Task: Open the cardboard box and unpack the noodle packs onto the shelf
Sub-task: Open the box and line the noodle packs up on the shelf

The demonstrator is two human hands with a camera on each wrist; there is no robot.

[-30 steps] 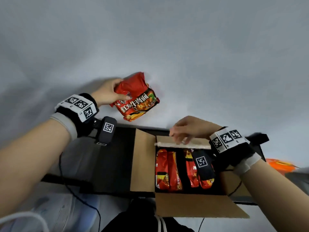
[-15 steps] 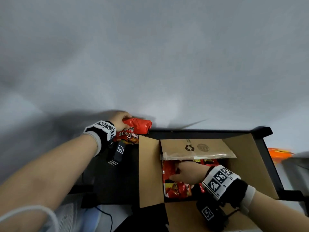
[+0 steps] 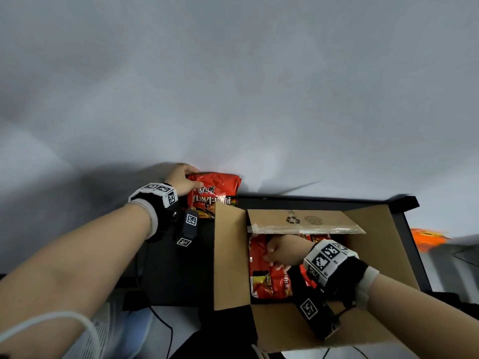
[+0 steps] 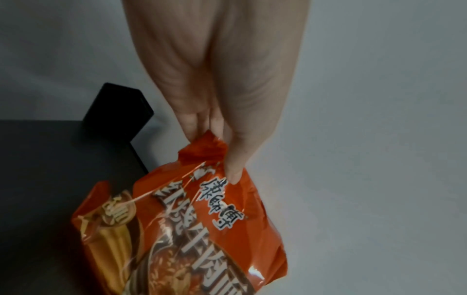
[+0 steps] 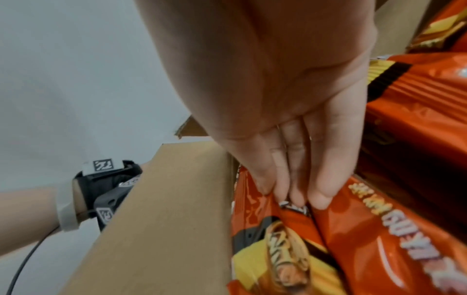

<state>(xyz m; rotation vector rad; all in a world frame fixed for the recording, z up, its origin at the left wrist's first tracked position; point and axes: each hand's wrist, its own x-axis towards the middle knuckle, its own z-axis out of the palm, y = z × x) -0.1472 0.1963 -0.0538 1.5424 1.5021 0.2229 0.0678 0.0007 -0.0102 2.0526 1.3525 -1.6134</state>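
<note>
The head view looks forward and down from above onto the open brown cardboard box (image 3: pixel 383 244) on the black shelf (image 3: pixel 178 270), a pale grey wall (image 3: pixel 233 86) filling its upper half. The left wrist view looks along the left hand (image 4: pixel 217 83), very near, at the red foil noodle pack (image 4: pixel 202 229) against that wall. The right wrist view looks along the right hand (image 5: pixel 278 89), close, into the box; it shares the red packs inside (image 5: pixel 353 249) with the head view.

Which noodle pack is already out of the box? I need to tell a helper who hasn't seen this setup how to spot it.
Start at the open cardboard box on the black shelf. Just past its left flap, against the grey wall, stands one red noodle pack, its top pinched by the left hand. Unlike the others, it is outside the box.
</note>
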